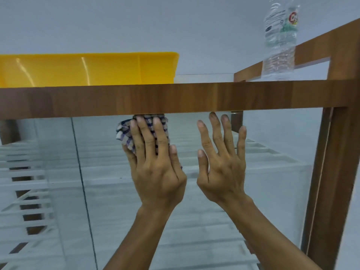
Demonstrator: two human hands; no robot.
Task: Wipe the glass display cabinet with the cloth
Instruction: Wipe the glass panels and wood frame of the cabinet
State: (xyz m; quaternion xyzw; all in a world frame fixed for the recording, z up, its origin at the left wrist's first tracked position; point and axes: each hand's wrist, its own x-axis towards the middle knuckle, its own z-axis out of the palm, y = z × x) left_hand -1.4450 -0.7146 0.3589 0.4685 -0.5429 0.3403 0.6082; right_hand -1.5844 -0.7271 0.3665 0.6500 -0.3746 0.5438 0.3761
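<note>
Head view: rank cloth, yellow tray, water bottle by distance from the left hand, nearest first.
1. cloth: pressed under the left hand on the glass.
2. yellow tray: on the cabinet top, up and left.
3. water bottle: cabinet top, far right.

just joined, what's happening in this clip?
A person is wiping the front glass of a wood-framed display cabinet. The left hand presses a bunched blue-and-white checked cloth flat against the glass, right under the top wooden rail. The right hand is open with fingers spread beside it, holding nothing; whether it touches the glass is unclear. A yellow tray and a clear plastic bottle stand on top of the cabinet.
</note>
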